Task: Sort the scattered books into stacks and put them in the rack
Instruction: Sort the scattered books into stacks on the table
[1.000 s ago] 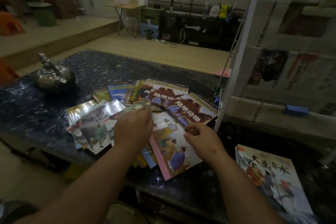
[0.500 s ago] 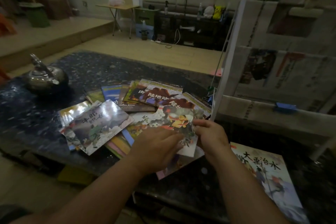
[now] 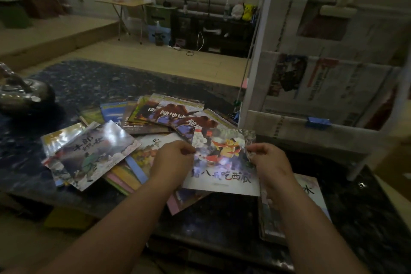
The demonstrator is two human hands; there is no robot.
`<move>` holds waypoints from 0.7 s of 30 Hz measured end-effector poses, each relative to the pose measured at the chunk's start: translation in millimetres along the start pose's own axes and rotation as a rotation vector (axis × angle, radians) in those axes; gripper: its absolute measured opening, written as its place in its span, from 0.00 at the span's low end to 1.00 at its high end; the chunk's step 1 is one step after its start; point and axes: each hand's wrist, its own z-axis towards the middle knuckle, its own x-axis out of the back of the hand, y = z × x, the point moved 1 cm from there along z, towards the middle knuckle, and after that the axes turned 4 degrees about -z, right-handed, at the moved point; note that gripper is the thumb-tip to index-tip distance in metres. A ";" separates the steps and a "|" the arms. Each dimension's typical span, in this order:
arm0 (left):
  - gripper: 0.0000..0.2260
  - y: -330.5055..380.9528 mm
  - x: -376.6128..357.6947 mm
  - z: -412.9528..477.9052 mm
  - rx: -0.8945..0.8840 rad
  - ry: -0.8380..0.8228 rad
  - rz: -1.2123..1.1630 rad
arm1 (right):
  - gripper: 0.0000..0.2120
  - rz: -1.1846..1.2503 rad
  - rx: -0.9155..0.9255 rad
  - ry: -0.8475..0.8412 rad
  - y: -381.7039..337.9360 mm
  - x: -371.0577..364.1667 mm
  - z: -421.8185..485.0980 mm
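- Two bare hands hold one book (image 3: pixel 222 162) between them, just above the near right edge of the pile (image 3: pixel 160 113).
- The left hand (image 3: pixel 172 160) pinches the book's left edge, thumb on top and fingers curled beneath.
- The right hand (image 3: pixel 270 162) pinches the right edge near the upper corner in a narrow grip, with only paper between thumb and fingers.
- The book is thin, flat and rectangular. Its soft, glossy cover faces up, showing a bright cartoon figure and a line of black characters along the near side.
- The pile is one loose, overlapping fan of thin picture books. At least ten covers show, but the exact count cannot be told.
- One cover (image 3: pixel 97 151) on the left of the pile is very shiny and catches the light.
- Two covers at the far side of the pile carry the same brown animal picture.
- One lone book (image 3: pixel 311 187) lies flat to the right of the pile, partly under the right forearm.
- The pile rests on one table (image 3: pixel 100 78) of dark, speckled, polished stone.
- One rack (image 3: pixel 255 73) stands just right of the pile. It is a white tube frame with rounded corners, and its tiers are lined with newspaper (image 3: pixel 333 87).
- One blue clip (image 3: pixel 317 122) grips the rack's lower rail.
- One round metal kettle (image 3: pixel 22 95) sits well left of the pile.
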 end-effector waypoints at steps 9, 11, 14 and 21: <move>0.10 21.8 -50.3 -23.2 0.033 -0.142 -0.192 | 0.08 -0.268 -0.071 0.168 28.6 58.1 4.7; 0.10 26.1 -60.5 -28.1 0.042 -0.148 -0.193 | 0.10 -0.345 -0.075 0.170 33.3 67.9 3.2; 0.08 32.5 -74.8 -35.8 0.037 -0.163 -0.188 | 0.10 -0.477 -0.099 0.133 38.7 81.1 0.2; 0.08 42.0 -97.8 -54.0 -0.007 -0.345 -0.126 | 0.08 -0.570 -0.274 -0.013 52.3 104.3 -0.5</move>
